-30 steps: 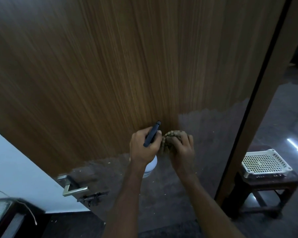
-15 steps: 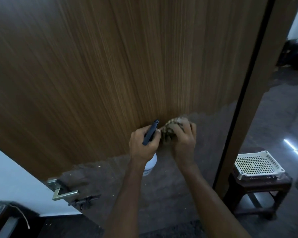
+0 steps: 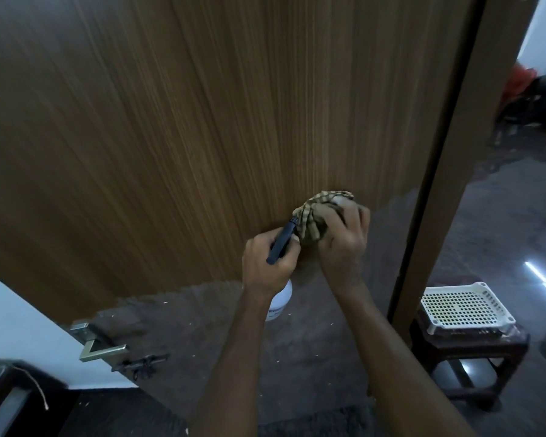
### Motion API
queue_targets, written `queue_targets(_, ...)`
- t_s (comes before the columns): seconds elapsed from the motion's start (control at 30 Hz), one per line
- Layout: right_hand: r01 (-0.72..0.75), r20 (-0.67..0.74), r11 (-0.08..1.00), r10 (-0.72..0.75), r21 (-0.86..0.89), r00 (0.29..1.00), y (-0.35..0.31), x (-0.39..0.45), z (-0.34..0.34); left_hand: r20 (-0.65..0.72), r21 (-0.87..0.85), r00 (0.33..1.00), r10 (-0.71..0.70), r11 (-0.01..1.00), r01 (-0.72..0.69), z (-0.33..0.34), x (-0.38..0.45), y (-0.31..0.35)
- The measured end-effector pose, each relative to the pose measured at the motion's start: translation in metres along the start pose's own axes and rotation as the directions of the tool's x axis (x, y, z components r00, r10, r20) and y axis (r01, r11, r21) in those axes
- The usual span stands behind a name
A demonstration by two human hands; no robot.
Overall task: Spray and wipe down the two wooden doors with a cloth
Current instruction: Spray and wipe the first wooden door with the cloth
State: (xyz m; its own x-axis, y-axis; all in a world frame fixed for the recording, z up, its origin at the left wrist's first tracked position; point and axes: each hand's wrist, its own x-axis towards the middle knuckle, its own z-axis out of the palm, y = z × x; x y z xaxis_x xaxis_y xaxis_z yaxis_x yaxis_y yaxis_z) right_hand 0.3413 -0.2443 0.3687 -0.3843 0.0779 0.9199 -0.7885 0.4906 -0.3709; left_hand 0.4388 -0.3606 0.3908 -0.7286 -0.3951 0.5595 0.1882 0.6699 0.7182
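Note:
A tall wooden door (image 3: 171, 121) with vertical grain fills most of the head view. My right hand (image 3: 341, 244) grips a bunched checked cloth (image 3: 316, 212) and presses it against the door's lower part. Just left of it, my left hand (image 3: 268, 263) holds a spray bottle (image 3: 279, 299) by its neck; the dark nozzle sticks up toward the cloth and the white body hangs below my fist. The door's lower band looks dull grey. A second door is not visible.
A metal lever handle (image 3: 100, 348) and a dark latch (image 3: 142, 364) sit at the door's lower left edge. The brown door frame (image 3: 448, 152) stands right of my hands. Beyond it, a white perforated basket (image 3: 464, 307) rests on a dark wooden stool (image 3: 473, 351).
My right hand has slid the cloth upward and slightly right on the door. My left hand with the bottle stays close beside it.

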Motion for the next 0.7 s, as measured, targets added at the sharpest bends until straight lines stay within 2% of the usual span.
queue_targets(0.07, 0.024, 0.059, 0.999, -0.022, -0.029, 0.998, 0.013, -0.027, 0.002, 0.009, -0.013, 1.000, 0.003, 1.000, -0.003, 0.006, 0.000, 0.004)
queue_targets(0.2, 0.068, 0.301, 0.995, -0.045, -0.068, 0.952, 0.044, -0.098, -0.015, 0.018, -0.025, 1.000, 0.001, 1.000, 0.000, 0.017, 0.001, 0.006)
queue_targets(0.27, 0.062, 0.268, 0.996, -0.042, -0.068, 0.962, 0.043, -0.078, -0.017, 0.009, -0.020, 1.000, -0.012, 1.000, 0.012, 0.024, 0.001, 0.007)
queue_targets(0.37, -0.054, 0.041, 0.997, 0.056, -0.049, 0.998, 0.032, -0.010, -0.013, 0.013, 0.000, 1.000, -0.022, 1.000, 0.022, 0.034, 0.002, 0.007)
queue_targets(0.43, -0.051, -0.028, 0.998, 0.050, -0.042, 0.998, 0.034, 0.009, -0.011, 0.022, 0.025, 1.000, -0.017, 1.000, 0.016, 0.042, 0.001, 0.010)
queue_targets(0.63, 0.010, 0.272, 0.995, 0.018, -0.100, 0.962, 0.079, -0.086, -0.032, 0.064, 0.013, 0.997, -0.035, 0.999, 0.035, 0.060, 0.003, 0.017)
queue_targets(0.7, -0.017, 0.218, 0.996, 0.036, -0.088, 0.975, 0.076, -0.066, -0.032, 0.066, 0.010, 0.997, -0.035, 0.999, 0.035, 0.065, 0.004, 0.018)
